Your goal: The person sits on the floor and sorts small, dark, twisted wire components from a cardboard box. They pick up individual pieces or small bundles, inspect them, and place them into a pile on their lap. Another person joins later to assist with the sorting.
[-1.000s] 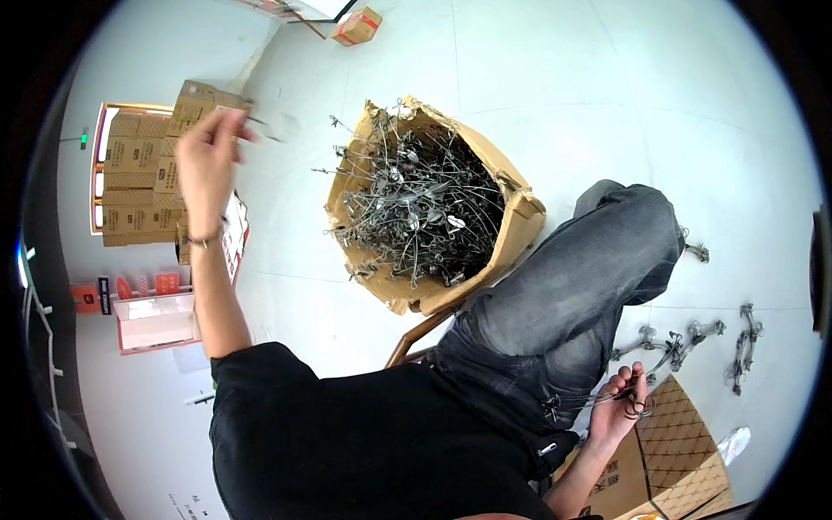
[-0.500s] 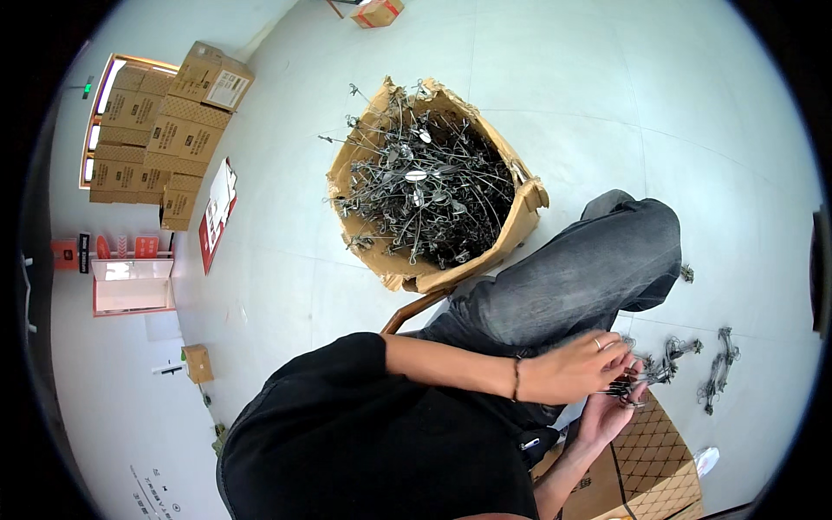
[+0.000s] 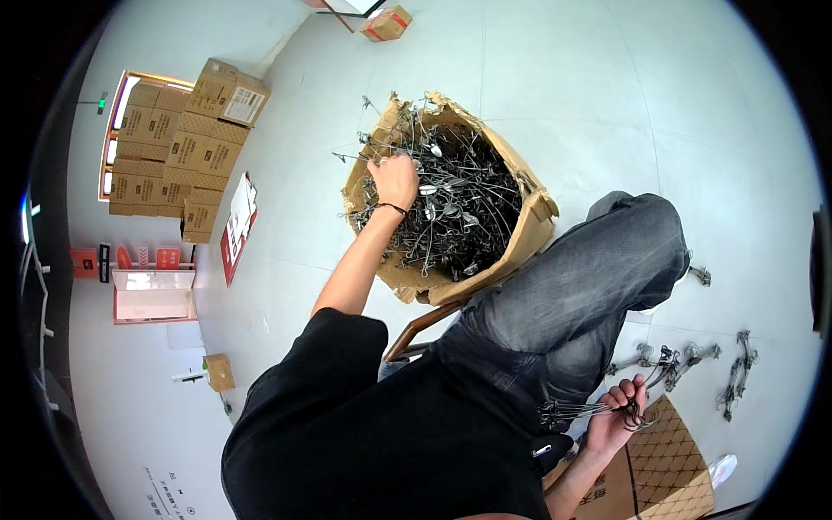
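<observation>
A torn-edged cardboard box (image 3: pixel 537 212) stands on the floor, heaped with dark bent wire pieces (image 3: pixel 472 195), some bearing shiny oval plates. My left hand (image 3: pixel 396 180), with a dark bracelet on the wrist, reaches over the box's left side. Its fingers are bent together at the top of the heap; what they pinch is too small to make out. At lower right, my right hand (image 3: pixel 620 414) is closed around a bundle of looped wire pieces (image 3: pixel 576 412), whose ends stick out on both sides of the fist.
Several wire bundles (image 3: pixel 737 377) lie on the floor at right. Below my right hand stands a patterned carton (image 3: pixel 663 459). Stacked cartons (image 3: pixel 204 143) line the left wall, near a red and white board (image 3: pixel 238 227). My bent leg (image 3: pixel 572 269) lies between box and bundles.
My left hand has left my right hand and the wire bundle and moved up and left to the box's heap. My right hand has kept the bundle, whose wires now point left.
</observation>
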Available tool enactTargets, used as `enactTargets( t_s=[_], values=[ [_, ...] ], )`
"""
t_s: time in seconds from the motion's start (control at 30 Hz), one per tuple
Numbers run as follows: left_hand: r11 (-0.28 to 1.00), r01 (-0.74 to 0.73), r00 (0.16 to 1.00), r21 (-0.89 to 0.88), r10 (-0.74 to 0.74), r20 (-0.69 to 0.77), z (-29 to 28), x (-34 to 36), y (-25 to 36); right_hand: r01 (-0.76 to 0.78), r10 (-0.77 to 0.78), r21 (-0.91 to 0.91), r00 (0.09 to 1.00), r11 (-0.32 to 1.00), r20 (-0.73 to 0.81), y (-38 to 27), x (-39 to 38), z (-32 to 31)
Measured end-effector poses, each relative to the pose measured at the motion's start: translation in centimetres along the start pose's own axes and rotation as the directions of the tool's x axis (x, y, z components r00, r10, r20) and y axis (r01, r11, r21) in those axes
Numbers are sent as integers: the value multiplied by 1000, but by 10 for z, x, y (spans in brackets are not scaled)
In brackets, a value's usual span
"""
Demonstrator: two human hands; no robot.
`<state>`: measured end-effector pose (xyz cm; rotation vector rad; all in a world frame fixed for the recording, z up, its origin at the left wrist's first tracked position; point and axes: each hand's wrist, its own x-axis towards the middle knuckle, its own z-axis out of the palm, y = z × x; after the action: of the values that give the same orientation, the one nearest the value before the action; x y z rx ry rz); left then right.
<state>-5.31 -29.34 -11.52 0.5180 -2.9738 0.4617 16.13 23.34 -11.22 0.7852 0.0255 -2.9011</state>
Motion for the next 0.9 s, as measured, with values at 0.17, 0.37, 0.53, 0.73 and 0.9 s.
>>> enactTargets(
  t_s=[0.17,0.37,0.53,0.73,0.9],
  values=[
    [975,115,993,-190,-111,33,1,20,-11,47,-46,-24,999,999,15,-2,1,-5],
    [926,27,983,-375,44,180,-43,20,-8,64,-65,-24,997,998,-44,1,3,-4],
    [969,-141,990,-203,135,-41,-45,17,-11,42,-43,-30,999,999,-17,2,9,-13],
    [943,-262,961,-208,235,-143,-30,41,1,16,-18,-72,999,997,-27,4,10,-21],
    [934,-192,977,-302,151,-152,-99,-8,-11,44,-49,-89,997,995,-60,5,16,-14]
  ],
)
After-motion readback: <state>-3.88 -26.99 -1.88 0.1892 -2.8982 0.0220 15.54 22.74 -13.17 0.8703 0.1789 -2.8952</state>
